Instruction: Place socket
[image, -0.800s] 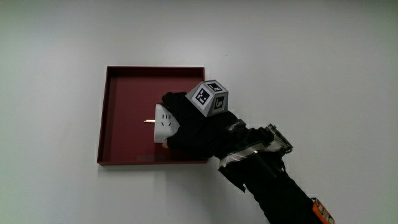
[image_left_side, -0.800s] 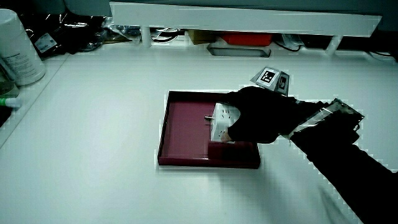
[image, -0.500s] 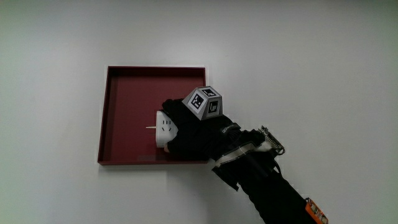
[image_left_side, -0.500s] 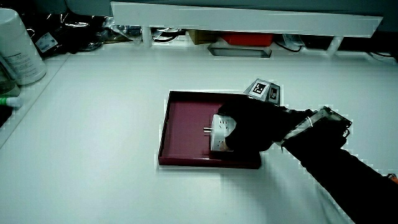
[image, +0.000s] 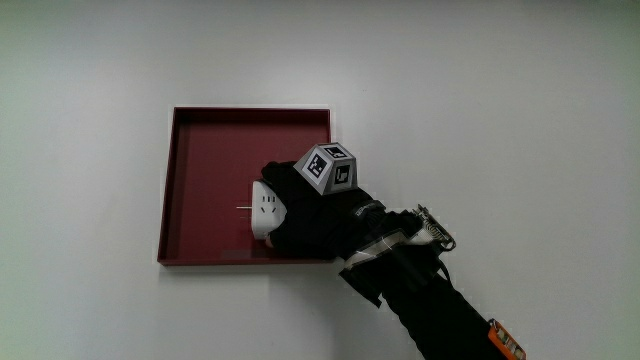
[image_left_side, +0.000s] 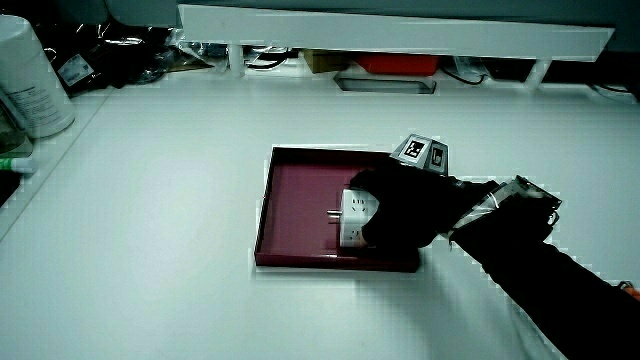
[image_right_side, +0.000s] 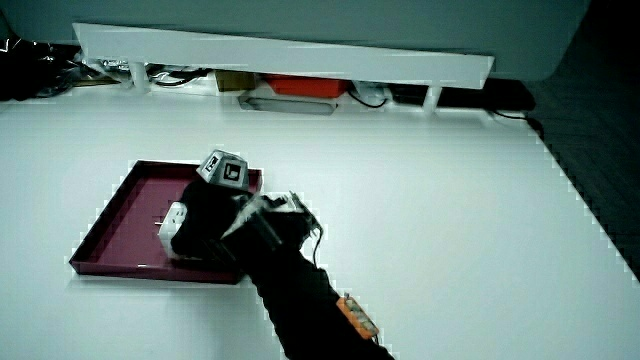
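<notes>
A white socket (image: 264, 208) with a thin metal pin sticking out sits low in the dark red tray (image: 200, 150), close to the tray's wall nearest the person. The gloved hand (image: 310, 212) is curled around the socket and covers most of it. On the back of the hand stands the patterned cube (image: 328, 166). Both side views show the same grasp: the socket (image_left_side: 355, 211) (image_right_side: 173, 222) peeks out from under the hand (image_left_side: 405, 205) (image_right_side: 210, 225) inside the tray (image_left_side: 300, 195) (image_right_side: 125, 210). I cannot tell whether the socket rests on the tray floor.
A low white partition (image_left_side: 400, 30) (image_right_side: 280, 58) runs along the table's edge farthest from the person, with cables and a red item under it. A white cylindrical container (image_left_side: 28, 80) stands near a table corner in a side view.
The hand with the socket has moved a little nearer to the person and lower into the tray. Over the last half second it has hardly moved.
</notes>
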